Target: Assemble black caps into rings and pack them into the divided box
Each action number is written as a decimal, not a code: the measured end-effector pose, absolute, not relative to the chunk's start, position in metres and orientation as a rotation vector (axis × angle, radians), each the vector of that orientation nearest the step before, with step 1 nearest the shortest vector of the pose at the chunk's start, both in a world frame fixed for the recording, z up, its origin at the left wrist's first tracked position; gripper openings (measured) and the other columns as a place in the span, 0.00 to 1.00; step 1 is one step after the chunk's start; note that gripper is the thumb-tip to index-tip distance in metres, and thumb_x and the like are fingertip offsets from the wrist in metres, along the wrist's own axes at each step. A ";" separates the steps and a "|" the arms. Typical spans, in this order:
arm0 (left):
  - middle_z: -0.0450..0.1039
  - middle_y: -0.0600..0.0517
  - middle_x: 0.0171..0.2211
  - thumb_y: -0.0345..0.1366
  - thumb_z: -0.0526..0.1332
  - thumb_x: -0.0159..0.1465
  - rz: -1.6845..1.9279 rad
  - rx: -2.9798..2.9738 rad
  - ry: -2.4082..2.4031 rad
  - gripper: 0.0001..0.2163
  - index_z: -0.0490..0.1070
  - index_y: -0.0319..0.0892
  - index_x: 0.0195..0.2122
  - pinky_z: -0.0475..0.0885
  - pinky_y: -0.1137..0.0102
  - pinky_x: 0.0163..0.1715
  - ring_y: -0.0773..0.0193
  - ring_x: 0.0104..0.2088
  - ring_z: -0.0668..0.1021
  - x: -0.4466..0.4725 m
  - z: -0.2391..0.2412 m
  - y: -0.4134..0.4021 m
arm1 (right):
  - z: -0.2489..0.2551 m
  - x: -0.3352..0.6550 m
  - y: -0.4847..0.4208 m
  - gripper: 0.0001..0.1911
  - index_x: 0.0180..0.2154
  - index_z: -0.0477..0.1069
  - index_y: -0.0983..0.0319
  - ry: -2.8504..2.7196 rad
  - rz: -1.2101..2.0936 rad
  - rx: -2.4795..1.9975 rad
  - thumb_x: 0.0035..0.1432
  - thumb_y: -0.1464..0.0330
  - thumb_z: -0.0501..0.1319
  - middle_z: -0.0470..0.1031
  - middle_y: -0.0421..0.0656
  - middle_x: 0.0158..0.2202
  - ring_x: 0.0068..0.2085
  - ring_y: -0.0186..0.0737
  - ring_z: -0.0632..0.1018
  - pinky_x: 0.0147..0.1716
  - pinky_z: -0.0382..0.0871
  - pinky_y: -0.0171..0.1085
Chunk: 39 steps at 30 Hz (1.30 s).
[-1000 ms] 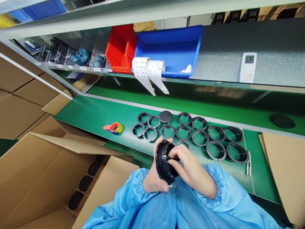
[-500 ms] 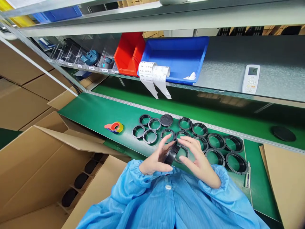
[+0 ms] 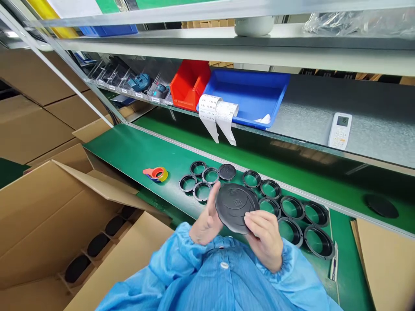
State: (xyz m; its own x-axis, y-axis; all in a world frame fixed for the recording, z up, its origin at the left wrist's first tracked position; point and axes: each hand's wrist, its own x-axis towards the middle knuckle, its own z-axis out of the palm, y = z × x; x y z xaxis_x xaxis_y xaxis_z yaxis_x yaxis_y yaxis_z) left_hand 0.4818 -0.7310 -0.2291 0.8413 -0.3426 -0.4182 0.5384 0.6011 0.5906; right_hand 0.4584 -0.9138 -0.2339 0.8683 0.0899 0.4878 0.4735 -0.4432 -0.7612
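Note:
A black round cap (image 3: pixel 235 205) with raised lines and a small square mark on its face is held up in front of my chest, tilted towards me. My right hand (image 3: pixel 264 235) grips its lower right edge, fingers on the face and thumb out of sight beneath. At the left rim is my left hand (image 3: pixel 207 220), its fingers pointing up along the edge and partly hidden behind the cap. Several black rings (image 3: pixel 270 188) lie on the green bench around and beyond the cap. A similar black cap (image 3: pixel 227 172) lies among them.
A tape roll (image 3: pixel 158 174) lies left on the green bench (image 3: pixel 129 149). An open carton (image 3: pixel 35 216) with black round pieces stands at lower left. Overhead, a shelf carries a red bin (image 3: pixel 189 84), a blue tray (image 3: pixel 249 93) and a remote control (image 3: pixel 340 131). Cardboard (image 3: pixel 385 259) is at right.
The black cap has turned from edge-on to face up towards me. My right hand has closed on its edge, where before it was apart from it. The camera view has shifted slightly.

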 end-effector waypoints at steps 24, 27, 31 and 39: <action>0.66 0.49 0.59 0.59 0.66 0.55 -0.620 0.375 0.533 0.33 0.67 0.52 0.59 0.63 0.40 0.57 0.41 0.59 0.67 0.466 -0.235 -0.750 | -0.237 0.495 -0.918 0.26 0.45 0.75 0.57 -0.264 0.250 -1.966 0.72 0.53 0.43 0.62 0.48 0.57 0.61 0.53 0.57 0.61 0.56 0.59; 0.67 0.51 0.58 0.59 0.66 0.55 -0.658 0.311 0.537 0.30 0.69 0.54 0.57 0.63 0.40 0.58 0.42 0.58 0.69 0.466 -0.237 -0.751 | -0.236 0.495 -0.918 0.27 0.46 0.75 0.57 -0.226 0.260 -1.954 0.72 0.52 0.42 0.62 0.49 0.58 0.61 0.52 0.58 0.61 0.56 0.58; 0.64 0.48 0.62 0.60 0.66 0.55 -0.697 0.282 0.550 0.33 0.65 0.56 0.60 0.61 0.38 0.57 0.38 0.59 0.68 0.465 -0.239 -0.750 | -0.233 0.492 -0.920 0.27 0.47 0.75 0.56 -0.140 0.252 -1.841 0.72 0.52 0.41 0.63 0.47 0.59 0.61 0.49 0.60 0.61 0.58 0.53; 0.65 0.42 0.61 0.61 0.63 0.58 -0.723 0.215 0.474 0.36 0.61 0.51 0.64 0.60 0.43 0.57 0.34 0.62 0.65 0.465 -0.238 -0.749 | -0.231 0.485 -0.925 0.30 0.48 0.76 0.56 0.104 0.316 -1.609 0.72 0.50 0.41 0.63 0.47 0.58 0.57 0.47 0.68 0.56 0.68 0.48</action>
